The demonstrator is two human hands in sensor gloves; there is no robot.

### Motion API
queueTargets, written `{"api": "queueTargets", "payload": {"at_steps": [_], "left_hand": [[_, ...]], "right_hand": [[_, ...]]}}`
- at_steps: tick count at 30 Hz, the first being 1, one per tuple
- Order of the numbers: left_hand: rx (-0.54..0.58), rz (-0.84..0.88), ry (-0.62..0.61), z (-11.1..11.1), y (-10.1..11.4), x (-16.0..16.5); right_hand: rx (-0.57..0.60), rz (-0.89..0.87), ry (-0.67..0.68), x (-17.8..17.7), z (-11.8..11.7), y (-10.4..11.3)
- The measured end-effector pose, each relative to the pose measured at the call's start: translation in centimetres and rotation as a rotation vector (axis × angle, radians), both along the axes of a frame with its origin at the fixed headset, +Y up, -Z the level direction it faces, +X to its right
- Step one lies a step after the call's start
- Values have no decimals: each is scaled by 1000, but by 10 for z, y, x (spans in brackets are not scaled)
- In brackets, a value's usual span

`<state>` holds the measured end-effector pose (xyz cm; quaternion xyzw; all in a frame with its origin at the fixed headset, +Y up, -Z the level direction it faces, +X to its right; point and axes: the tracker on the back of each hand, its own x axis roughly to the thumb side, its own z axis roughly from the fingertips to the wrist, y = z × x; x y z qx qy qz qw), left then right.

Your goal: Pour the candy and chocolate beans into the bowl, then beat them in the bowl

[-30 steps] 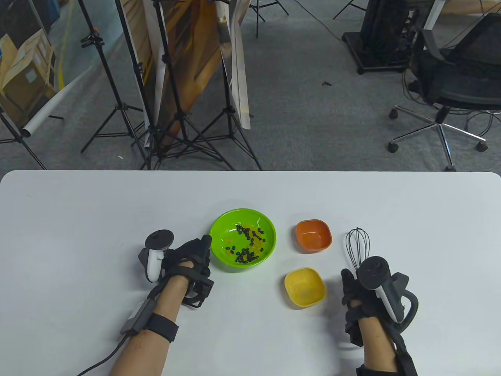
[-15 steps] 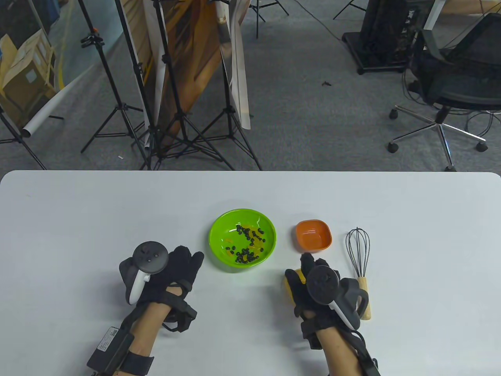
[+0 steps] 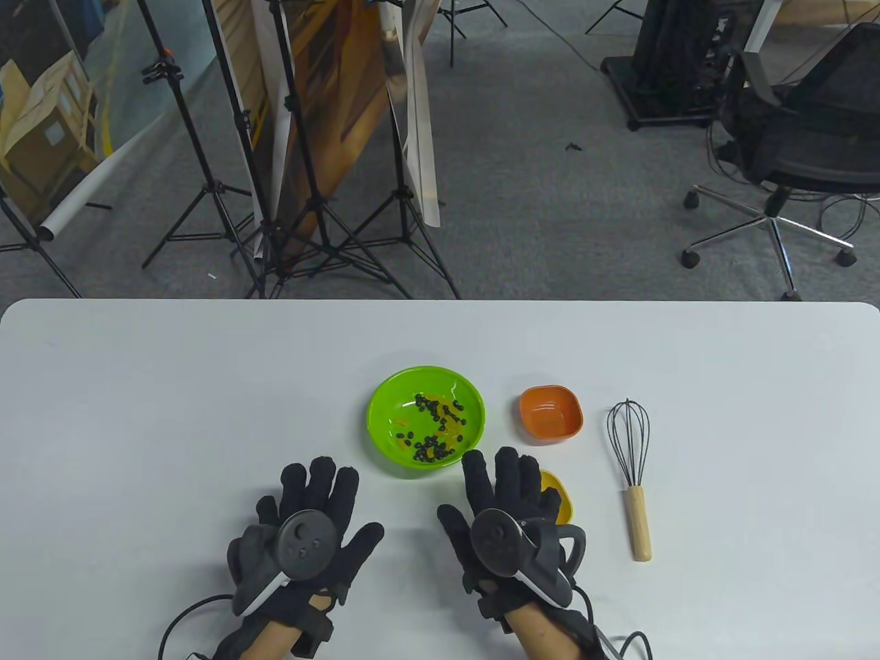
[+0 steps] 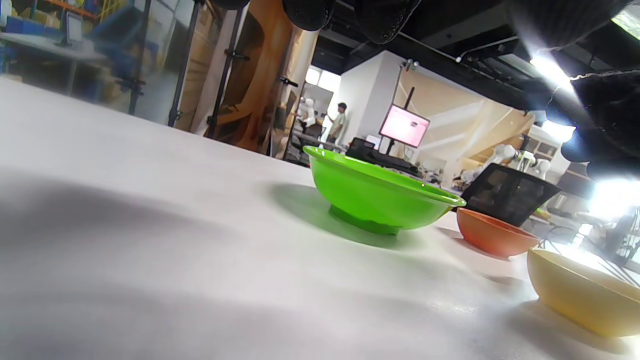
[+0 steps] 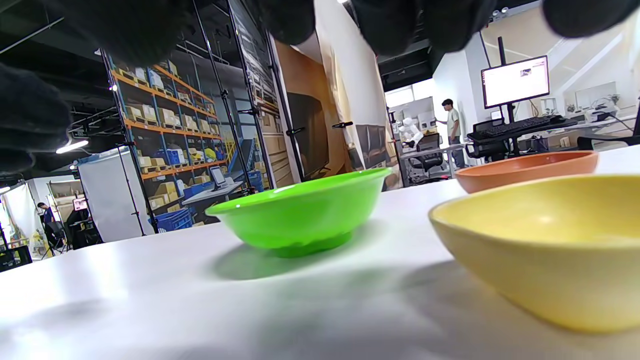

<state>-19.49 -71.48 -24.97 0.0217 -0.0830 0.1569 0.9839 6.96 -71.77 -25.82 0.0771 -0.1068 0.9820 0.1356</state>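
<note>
The green bowl (image 3: pixel 427 419) sits mid-table with dark chocolate beans (image 3: pixel 433 426) and orange candy mixed inside; it also shows in the wrist views (image 4: pixel 380 200) (image 5: pixel 300 215). My left hand (image 3: pixel 309 512) lies flat, palm down, fingers spread, just below-left of the bowl and holds nothing. My right hand (image 3: pixel 505 495) lies flat too, fingers straight, partly covering the empty yellow bowl (image 3: pixel 558 496) (image 5: pixel 545 245). The empty orange bowl (image 3: pixel 551 413) stands right of the green one. The whisk (image 3: pixel 631 467) with its wooden handle lies untouched at the right.
White table (image 3: pixel 137 412) with bare surface on the left and far side. Beyond the far edge stand light tripods (image 3: pixel 302 206) and an office chair (image 3: pixel 790 158) on grey carpet. Cables trail from both wrists at the front edge.
The left hand left the green bowl's rim and drew back to lie flat. The right hand let go of the whisk handle and slid left over the yellow bowl, fingers straightened.
</note>
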Motion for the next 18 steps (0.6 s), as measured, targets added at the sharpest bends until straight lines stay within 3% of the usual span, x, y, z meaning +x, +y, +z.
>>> {"api": "queueTargets", "payload": {"at_steps": [7, 18], "left_hand": [[46, -113, -4, -2, -7, 5], [40, -68, -6, -4, -10, 0]], "right_hand": [[-20, -22, -20, 10, -3, -6], [3, 10, -12, 8, 1, -8]]}}
